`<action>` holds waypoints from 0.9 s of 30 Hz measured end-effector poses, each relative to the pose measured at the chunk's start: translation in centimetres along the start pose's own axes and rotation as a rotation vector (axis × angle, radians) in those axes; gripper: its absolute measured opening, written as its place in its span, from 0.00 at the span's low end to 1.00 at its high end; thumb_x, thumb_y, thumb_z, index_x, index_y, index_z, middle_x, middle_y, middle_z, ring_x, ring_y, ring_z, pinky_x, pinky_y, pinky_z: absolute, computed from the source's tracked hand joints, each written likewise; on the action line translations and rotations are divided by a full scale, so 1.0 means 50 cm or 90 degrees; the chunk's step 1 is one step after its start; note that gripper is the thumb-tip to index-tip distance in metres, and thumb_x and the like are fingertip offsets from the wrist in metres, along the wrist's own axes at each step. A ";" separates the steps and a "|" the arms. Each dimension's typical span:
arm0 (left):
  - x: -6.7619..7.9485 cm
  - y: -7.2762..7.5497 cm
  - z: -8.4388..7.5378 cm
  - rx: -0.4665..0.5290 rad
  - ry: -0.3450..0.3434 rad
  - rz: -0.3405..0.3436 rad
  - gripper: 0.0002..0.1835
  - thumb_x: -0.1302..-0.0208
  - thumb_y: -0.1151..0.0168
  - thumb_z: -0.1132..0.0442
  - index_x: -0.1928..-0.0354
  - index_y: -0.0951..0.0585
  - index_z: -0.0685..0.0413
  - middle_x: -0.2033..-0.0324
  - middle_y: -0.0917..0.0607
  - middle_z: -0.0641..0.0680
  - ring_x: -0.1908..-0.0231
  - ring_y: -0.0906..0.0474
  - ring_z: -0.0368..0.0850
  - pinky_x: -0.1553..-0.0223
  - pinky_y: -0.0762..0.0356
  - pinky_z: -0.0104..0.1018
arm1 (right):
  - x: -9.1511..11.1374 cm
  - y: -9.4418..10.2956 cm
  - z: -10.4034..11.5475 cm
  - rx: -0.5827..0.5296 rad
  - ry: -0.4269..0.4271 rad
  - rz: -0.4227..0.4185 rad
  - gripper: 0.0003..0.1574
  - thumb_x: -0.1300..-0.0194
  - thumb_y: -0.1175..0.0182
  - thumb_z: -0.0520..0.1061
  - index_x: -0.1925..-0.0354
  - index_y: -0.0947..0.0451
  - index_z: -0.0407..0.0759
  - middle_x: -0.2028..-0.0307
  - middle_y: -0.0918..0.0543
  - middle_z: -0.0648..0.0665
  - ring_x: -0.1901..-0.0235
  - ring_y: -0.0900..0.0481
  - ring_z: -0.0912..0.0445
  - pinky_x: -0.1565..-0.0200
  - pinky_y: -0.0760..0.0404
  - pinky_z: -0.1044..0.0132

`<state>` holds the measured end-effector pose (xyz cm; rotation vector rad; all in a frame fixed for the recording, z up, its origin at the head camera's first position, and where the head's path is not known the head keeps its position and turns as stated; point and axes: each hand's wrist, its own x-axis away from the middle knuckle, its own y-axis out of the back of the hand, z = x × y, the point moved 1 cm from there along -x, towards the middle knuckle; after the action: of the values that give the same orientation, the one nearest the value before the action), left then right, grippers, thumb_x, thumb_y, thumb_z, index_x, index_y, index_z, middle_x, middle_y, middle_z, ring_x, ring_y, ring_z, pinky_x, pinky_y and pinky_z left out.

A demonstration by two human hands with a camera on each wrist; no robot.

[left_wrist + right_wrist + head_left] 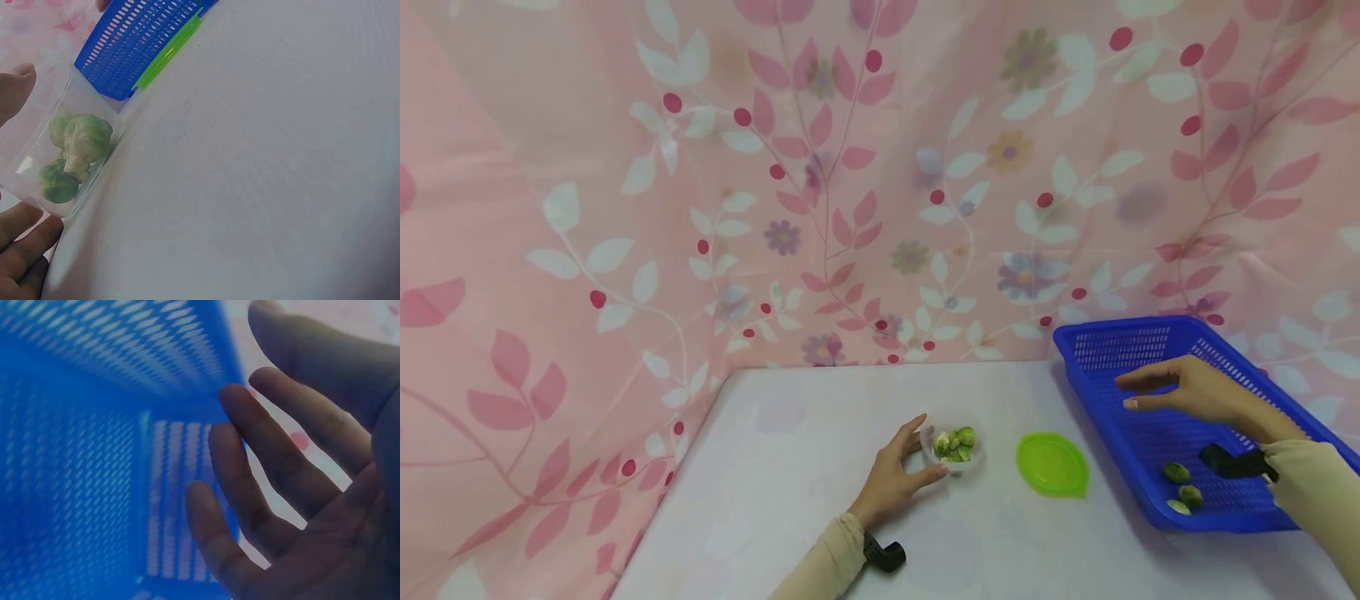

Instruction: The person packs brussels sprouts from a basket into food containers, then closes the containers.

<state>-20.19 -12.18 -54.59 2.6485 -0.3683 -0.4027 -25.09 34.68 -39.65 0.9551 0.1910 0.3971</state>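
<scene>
A small clear plastic container [931,450] stands on the table with several Brussels sprouts [955,443] inside. My left hand [891,475] holds it from the left, thumb at the near side and fingers round the far side. In the left wrist view the sprouts [84,144] show through the clear wall between thumb and fingers. Above the blue basket [1105,450] my right hand [1206,396] hovers with fingers spread and nothing in them. A few Brussels sprouts [1183,492] lie in the basket's near corner, below the right hand.
A bright green lid [1052,464] lies flat on the white table [790,467], between the container and the basket. Behind the table hangs a pink floral cloth [865,208], which also covers the left side.
</scene>
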 end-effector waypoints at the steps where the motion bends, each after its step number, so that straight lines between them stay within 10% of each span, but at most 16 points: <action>1: 0.001 0.000 0.000 0.000 -0.003 -0.001 0.49 0.34 0.24 0.48 0.17 0.38 0.49 0.30 0.20 0.58 0.31 0.21 0.55 0.26 0.30 0.58 | 0.003 -0.002 -0.010 -0.004 0.006 0.012 0.25 0.31 0.27 0.53 0.39 0.13 0.46 0.44 0.10 0.42 0.48 0.14 0.65 0.53 0.19 0.74; 16: 0.001 -0.001 -0.004 0.007 0.006 0.004 0.50 0.34 0.24 0.46 0.17 0.39 0.46 0.29 0.21 0.55 0.30 0.22 0.52 0.26 0.31 0.59 | 0.033 -0.032 -0.103 -0.117 0.041 0.204 0.26 0.29 0.30 0.41 0.41 0.19 0.22 0.49 0.11 0.28 0.56 0.12 0.69 0.56 0.14 0.71; 27: 0.003 -0.002 -0.004 0.023 0.006 0.004 0.50 0.35 0.23 0.46 0.17 0.39 0.46 0.30 0.19 0.56 0.32 0.20 0.51 0.26 0.29 0.55 | 0.044 -0.042 -0.129 -0.195 -0.059 0.308 0.24 0.31 0.29 0.38 0.44 0.19 0.23 0.53 0.11 0.35 0.58 0.13 0.56 0.55 0.12 0.63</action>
<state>-19.96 -12.09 -54.51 2.6829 -0.3837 -0.3843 -24.68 39.36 -45.01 0.7076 -0.1882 0.7997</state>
